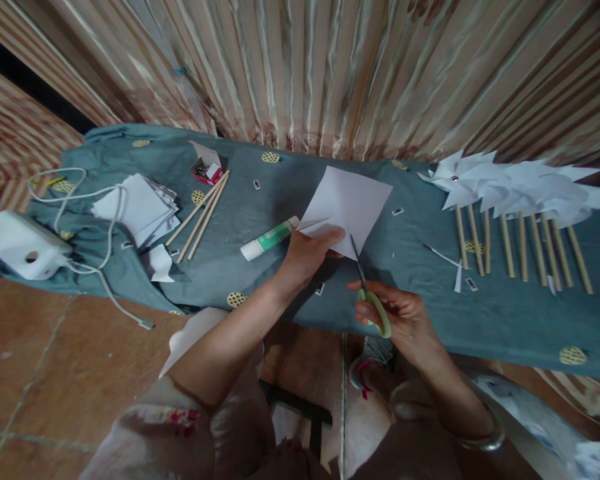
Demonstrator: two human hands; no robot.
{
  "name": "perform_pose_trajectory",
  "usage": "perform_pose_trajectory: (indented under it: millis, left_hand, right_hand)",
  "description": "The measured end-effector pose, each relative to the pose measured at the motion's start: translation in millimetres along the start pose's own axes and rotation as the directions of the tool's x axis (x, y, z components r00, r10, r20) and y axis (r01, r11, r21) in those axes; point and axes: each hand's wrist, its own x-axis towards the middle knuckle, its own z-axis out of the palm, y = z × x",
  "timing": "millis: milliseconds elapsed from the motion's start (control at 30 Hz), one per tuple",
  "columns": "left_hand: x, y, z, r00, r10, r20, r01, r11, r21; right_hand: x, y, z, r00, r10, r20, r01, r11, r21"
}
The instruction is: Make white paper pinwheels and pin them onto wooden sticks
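Note:
My left hand (307, 253) pinches the near corner of a white square sheet of paper (347, 203) and holds it up over the blue-grey cloth (260, 273). In my right hand (395, 310) are green-handled scissors (373, 297), fingers through the loops. Their blades point up at the lower edge of the sheet, and the tip touches the paper. A white glue stick with a green label (270, 239) lies just left of my left hand.
Finished white paper pinwheels on wooden sticks (520, 200) lie in a row at the right. A stack of white paper squares (140, 207), loose wooden sticks (203, 217) and a small red box (207, 172) sit at the left. A white device with cables (23, 243) rests at the far left edge.

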Motion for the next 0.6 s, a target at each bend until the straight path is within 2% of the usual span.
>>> perform_pose_trajectory:
  millis: [300,600]
  left_hand:
    - [-4.6,1.6,2.7,0.999,-0.027,0.039,0.026,0.999,0.019]
    - [-5.4,2.5,3.9,0.999,-0.048,0.024,0.046,0.997,0.057]
  right_hand:
    - [0.9,-4.7,0.4,0.999,0.036,-0.035,-0.036,0.999,0.023]
    - [1.7,-4.5,-1.2,0.999,0.023,-0.023,-0.024,1.000,-0.017]
